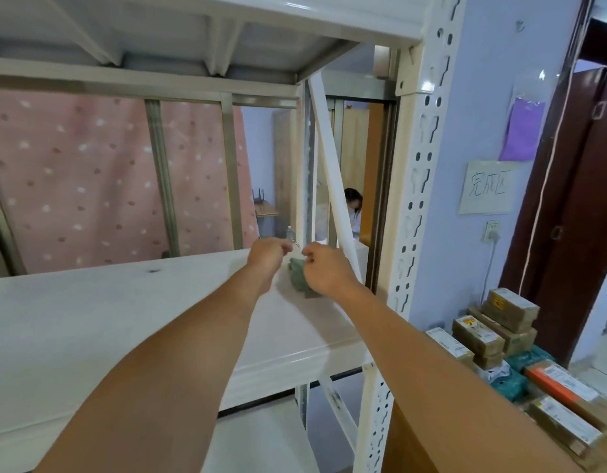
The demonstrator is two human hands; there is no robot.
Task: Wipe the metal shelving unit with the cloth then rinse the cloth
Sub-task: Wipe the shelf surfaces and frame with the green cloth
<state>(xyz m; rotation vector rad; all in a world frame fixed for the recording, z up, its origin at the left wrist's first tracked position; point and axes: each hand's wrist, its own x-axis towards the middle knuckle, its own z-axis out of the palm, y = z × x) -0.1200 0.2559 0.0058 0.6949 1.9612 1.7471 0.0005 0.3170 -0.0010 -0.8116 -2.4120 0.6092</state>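
Observation:
The white metal shelving unit fills the view, with a flat shelf in front of me and another above. A green cloth lies bunched at the shelf's far right corner, beside the slanted brace. My right hand rests on the cloth with fingers closed on its top. My left hand is just left of it, fingers curled in a pinch; whether it touches the cloth is unclear. Part of the cloth is hidden under my right hand.
The perforated upright post stands at the right front. Several cardboard boxes are stacked at the right by the purple wall. A pink dotted fabric hangs behind the shelf. A person sits in the room beyond.

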